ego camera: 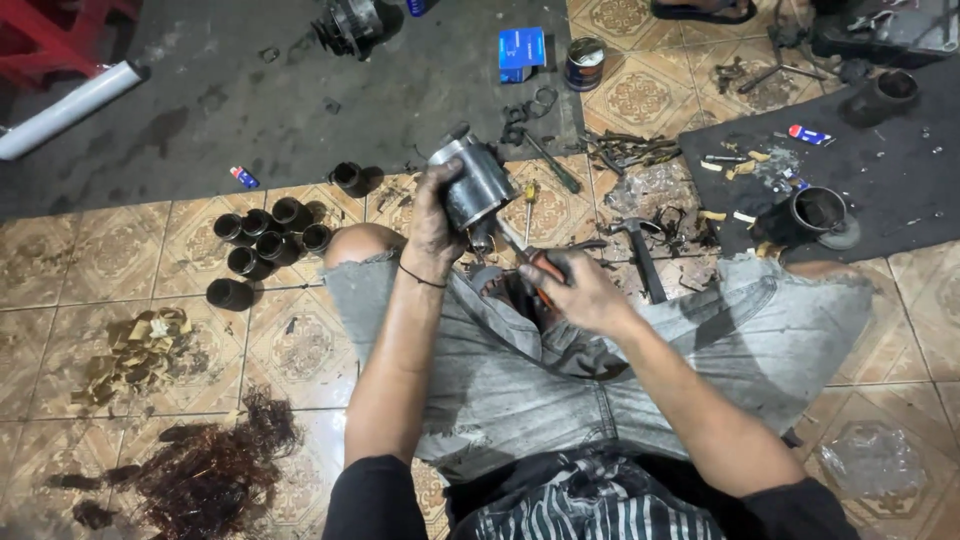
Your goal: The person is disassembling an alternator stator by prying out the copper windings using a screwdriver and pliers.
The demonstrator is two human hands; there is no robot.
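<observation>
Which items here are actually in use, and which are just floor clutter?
In use: metal cylinder housing in left hand; orange-handled tool in right hand.

Lying about: black cylinders, hammer, copper wire tangle, tin can, blue box.

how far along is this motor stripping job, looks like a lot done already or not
Looks partly done: a heap of pulled copper wire and a cluster of black cylindrical shells lie on the tiled floor. In hand: the left hand grips a grey metal cylinder while the right hand works an orange-handled tool into it. What remains is unclear.
</observation>
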